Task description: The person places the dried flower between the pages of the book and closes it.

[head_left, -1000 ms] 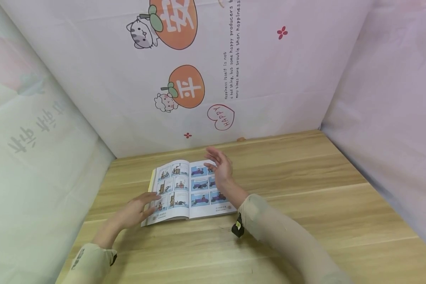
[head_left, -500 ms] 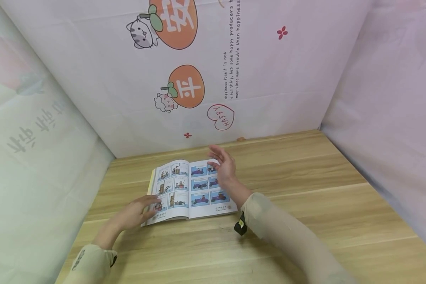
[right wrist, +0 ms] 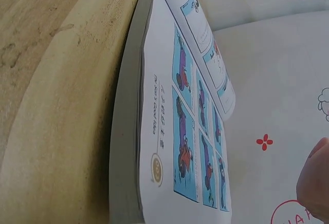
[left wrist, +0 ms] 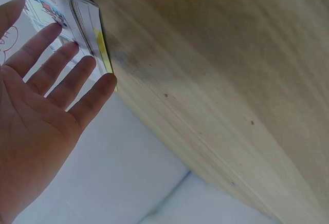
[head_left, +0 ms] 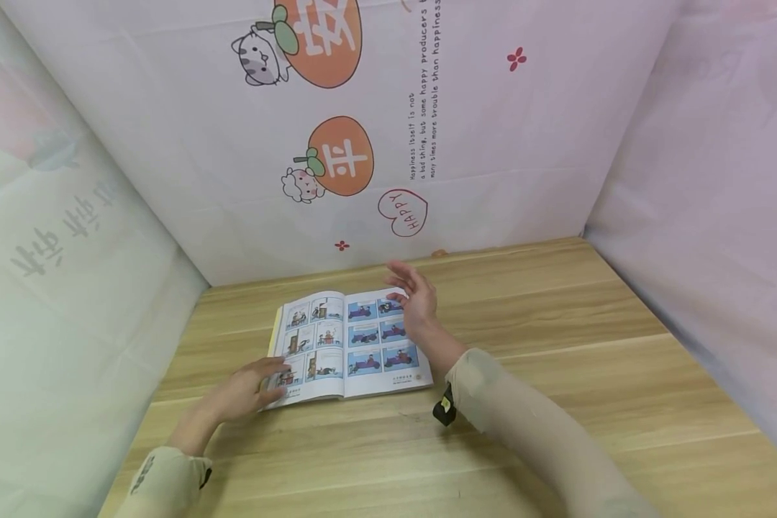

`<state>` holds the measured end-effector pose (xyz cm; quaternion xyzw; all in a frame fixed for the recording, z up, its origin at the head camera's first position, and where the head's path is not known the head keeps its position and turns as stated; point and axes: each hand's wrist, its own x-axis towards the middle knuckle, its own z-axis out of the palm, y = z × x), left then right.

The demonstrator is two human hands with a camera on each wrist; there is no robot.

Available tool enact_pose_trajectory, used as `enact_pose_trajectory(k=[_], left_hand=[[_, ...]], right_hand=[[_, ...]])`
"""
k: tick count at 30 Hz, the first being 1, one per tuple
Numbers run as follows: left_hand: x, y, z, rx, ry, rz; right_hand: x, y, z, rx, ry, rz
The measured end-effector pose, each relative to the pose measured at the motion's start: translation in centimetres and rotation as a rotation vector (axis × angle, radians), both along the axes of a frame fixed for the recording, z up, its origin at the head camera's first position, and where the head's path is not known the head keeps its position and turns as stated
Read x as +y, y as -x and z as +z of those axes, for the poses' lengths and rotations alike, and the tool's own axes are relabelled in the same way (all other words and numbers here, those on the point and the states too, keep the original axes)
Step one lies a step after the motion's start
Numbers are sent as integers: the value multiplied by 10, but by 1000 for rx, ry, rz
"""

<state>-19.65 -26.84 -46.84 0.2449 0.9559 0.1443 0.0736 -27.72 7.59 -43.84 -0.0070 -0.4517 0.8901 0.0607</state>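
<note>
An open comic book (head_left: 344, 345) lies face up on the wooden table, with rows of coloured panels on both pages. My left hand (head_left: 242, 388) is at the lower corner of the left page, its fingertips overlapping the page edge. In the left wrist view the fingers of that left hand (left wrist: 41, 100) are spread beside the book's outer edge (left wrist: 90, 26), where a yellow cover strip shows. My right hand (head_left: 419, 302) hovers by the right page's upper outer edge, fingers loosely bent and holding nothing. The right wrist view shows the book (right wrist: 164, 49) edge-on and part of the right hand (right wrist: 314, 183).
The wooden table (head_left: 524, 309) extends right of the book and in front of it. White printed fabric (head_left: 479, 144) rises behind the table, with further fabric walls on the left (head_left: 71, 288) and right (head_left: 699, 180).
My right hand has drifted slightly right and away, uncovering more of the right page's panels. The left hand has shifted very slightly left along the page edge. The book stays open at the same pages.
</note>
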Motion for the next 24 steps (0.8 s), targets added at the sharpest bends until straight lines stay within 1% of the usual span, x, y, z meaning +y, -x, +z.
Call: enact_pose_trajectory(k=[8,10,13,19,24], left_hand=[[-3,3,-6,-15,6,15],[-3,3,-7,-20,5,26],[-3,2,-7,-15,4,24],[-4,0,-7,-29,6,49],[-6,0,-8,-16,4,59]], right_hand=[[6,-1,2,-2,-12,-7],[9,-1,3,-1,-18,-11],[12,-1,3,-16,-25,-18],[21,1,3,-38,-49,-23],[28,1,5,-26,-130,-11]])
